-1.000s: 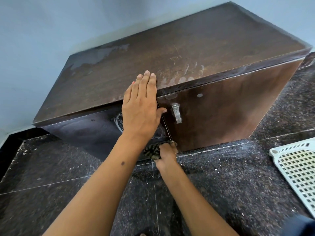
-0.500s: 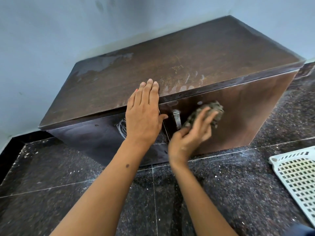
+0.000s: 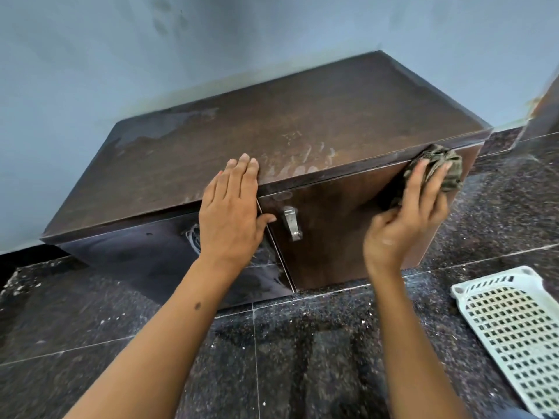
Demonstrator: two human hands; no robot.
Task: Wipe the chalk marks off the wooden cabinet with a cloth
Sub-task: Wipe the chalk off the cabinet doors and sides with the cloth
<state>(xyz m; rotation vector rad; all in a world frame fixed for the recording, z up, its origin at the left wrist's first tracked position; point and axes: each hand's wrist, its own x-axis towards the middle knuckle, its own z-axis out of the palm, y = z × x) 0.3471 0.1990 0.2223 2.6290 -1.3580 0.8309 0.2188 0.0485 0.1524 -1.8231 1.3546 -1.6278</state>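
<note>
Cabinet: a low, dark wooden cabinet (image 3: 332,116) sits on the floor against a pale blue wall (image 3: 121,55), its front made of two doors.
Chalk marks: pale streaks (image 3: 302,164) lie on the top near the front edge, just right of the left hand; a whitish scribble (image 3: 193,237) shows on the left door, partly hidden behind that wrist.
Left hand: the left hand (image 3: 233,213) lies flat and spread, fingers together, over the front edge where the doors meet, thumb pointing toward the handle; it holds nothing.
Right hand: the right hand (image 3: 408,219) is curled round a bunched cloth, pressing it to the cabinet's upper right front corner.
Cloth: the cloth (image 3: 441,167), mottled olive and dark, is crumpled against the right door's top edge, partly covered by the fingers.
Handle: a small metal handle (image 3: 291,222) stands on the right door, between the two hands and touching neither.
Floor: dark speckled stone tiles (image 3: 302,358) carry white dust and flecks.
Basket: a white plastic lattice basket (image 3: 514,328) lies on the floor at the right, apart from the cabinet, below the right hand.
</note>
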